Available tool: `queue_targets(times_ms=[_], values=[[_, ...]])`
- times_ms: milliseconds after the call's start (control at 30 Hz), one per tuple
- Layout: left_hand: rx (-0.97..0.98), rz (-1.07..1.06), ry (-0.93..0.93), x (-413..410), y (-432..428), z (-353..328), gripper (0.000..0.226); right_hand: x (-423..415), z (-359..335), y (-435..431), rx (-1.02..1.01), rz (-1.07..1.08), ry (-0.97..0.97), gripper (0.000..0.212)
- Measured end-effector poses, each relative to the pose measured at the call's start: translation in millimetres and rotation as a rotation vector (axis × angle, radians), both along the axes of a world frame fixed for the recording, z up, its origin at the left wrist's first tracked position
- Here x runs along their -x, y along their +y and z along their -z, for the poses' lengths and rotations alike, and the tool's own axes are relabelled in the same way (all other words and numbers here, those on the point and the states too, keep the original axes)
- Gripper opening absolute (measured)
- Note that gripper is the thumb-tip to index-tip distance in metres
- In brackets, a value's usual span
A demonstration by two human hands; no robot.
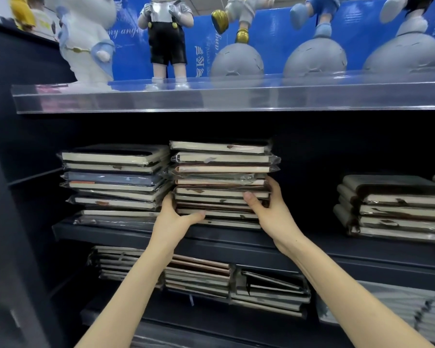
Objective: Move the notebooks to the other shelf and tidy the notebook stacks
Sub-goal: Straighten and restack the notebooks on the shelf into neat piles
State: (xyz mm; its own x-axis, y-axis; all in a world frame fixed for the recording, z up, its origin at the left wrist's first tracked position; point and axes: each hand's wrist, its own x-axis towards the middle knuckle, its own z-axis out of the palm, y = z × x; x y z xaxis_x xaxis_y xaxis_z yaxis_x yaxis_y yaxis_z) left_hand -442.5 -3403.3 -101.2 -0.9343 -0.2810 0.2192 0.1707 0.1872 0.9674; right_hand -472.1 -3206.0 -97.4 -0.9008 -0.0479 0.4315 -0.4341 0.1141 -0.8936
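Observation:
A tall stack of plastic-wrapped notebooks (pixel 221 169) stands in the middle of the dark middle shelf (pixel 136 233). My left hand (pixel 172 218) grips the stack's lower left corner, thumb across the front page edges. My right hand (pixel 266 209) grips the lower right corner, thumb on the front and fingers round the side. A second, untidy notebook stack (pixel 116 177) sits right beside it on the left. A shorter stack (pixel 397 209) lies far right on the same shelf.
The shelf below (pixel 106 315) holds several more notebook stacks (pixel 199 275). Above, a clear acrylic shelf (pixel 211 99) carries figurines (pixel 166 38) before blue boxes. A dark cabinet wall (pixel 10 197) closes the left side. Bare shelf lies between the middle and right stacks.

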Motion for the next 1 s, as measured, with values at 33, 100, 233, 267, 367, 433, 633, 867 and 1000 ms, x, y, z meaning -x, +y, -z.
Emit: queue_targets(times_ms=[33,100,233,267,367,433,633,867,1000], values=[[-0.047,0.04,-0.006,1.1,-1.5,-1.3,0.074,0.2,-0.5,0.0,0.002,-0.015,-0.012,0.069],[-0.112,0.08,0.001,3.1,-4.7,-2.5,0.069,0.4,-0.8,1.3,0.005,-0.047,-0.042,0.071],[-0.119,0.12,0.024,-0.5,-9.7,-0.1,0.075,2.0,1.6,7.2,0.01,-0.048,-0.046,0.072],[-0.097,0.146,0.027,-2.5,-11.3,0.5,0.076,1.1,1.3,8.8,0.011,-0.043,-0.042,0.072],[-0.055,0.208,0.012,-8.5,-15.8,2.2,0.085,-5.9,0.6,15.4,0.02,-0.031,-0.029,0.07],[-0.049,0.249,0.012,-11.9,-16.8,4.0,0.091,-15.0,1.7,20.3,0.017,-0.01,-0.024,0.07],[0.004,0.385,0.057,-28.4,5.1,9.3,0.091,-39.6,3.8,50.1,0.001,0.091,0.005,0.069],[0.06,0.392,0.055,-11.1,29.7,3.6,0.066,-27.3,0.8,75.1,-0.006,0.132,0.0,0.079],[0.09,0.356,0.085,-1.6,39.8,1.3,0.041,-18.2,1.9,76.5,0.019,0.145,-0.019,0.071]])
